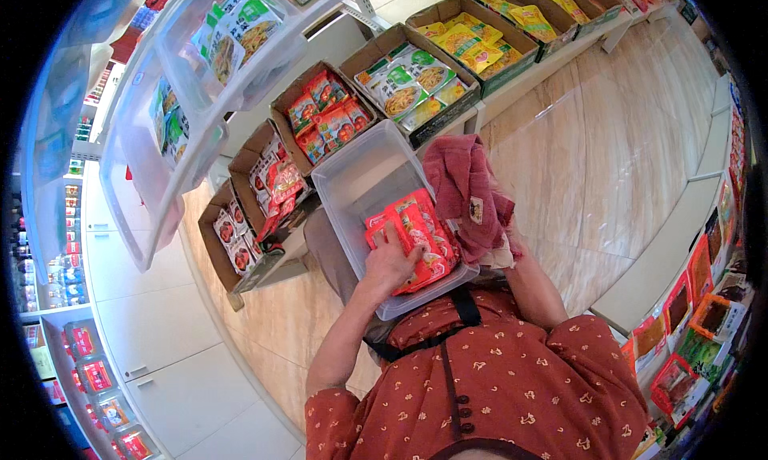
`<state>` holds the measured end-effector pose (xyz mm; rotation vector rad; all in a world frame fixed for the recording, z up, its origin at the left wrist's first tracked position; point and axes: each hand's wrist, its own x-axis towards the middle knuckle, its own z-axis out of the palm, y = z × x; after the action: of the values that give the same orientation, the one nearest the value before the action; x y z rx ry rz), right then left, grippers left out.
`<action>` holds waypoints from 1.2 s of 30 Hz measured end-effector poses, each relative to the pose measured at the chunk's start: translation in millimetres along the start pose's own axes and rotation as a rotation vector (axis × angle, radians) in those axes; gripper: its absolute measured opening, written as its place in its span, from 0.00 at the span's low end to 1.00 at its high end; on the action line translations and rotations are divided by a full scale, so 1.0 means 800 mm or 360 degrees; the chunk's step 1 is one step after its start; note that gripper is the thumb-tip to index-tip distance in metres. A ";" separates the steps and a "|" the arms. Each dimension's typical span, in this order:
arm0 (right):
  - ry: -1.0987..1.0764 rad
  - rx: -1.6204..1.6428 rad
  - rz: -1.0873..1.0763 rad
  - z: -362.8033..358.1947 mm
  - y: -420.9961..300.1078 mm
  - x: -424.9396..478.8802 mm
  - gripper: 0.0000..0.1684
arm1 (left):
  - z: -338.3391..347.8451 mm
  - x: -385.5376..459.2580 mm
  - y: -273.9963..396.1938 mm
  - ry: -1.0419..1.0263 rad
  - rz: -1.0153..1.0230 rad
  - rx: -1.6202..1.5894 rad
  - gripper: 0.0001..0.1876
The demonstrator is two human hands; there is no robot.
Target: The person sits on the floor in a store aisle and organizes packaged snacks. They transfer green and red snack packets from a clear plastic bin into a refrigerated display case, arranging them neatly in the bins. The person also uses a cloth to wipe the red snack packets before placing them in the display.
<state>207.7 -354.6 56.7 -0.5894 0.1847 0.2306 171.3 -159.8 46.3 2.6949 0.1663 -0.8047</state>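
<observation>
A translucent plastic bin (384,151) rests tilted on my lap, with several red food packets (429,238) stacked in its near end. My left hand (387,262) reaches over the bin's left side and holds the top packets, fingers and thumb spread across their printed faces. On the bin's right side, my right hand (510,220) grips a dark red cloth (459,178) with a small sewn-on label. The cloth covers most of that hand, so its fingers are largely hidden.
Cardboard display boxes of red packets (330,115), white and green packets (405,85) and yellow packets (474,43) line a low shelf ahead. Clear hanging bins (198,106) jut out at upper left. White cabinets (156,316) flank the left; packaged foods (678,376) fill the right.
</observation>
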 end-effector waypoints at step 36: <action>-0.0373 -0.1972 -0.1377 0.114 0.090 0.028 0.27 | -0.032 -0.024 -0.006 -0.0029 0.1013 -0.3831 0.29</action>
<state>219.5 -240.7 87.8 -1.7878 -0.4960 -0.4856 167.9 -147.3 75.7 0.3349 0.0947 -0.0088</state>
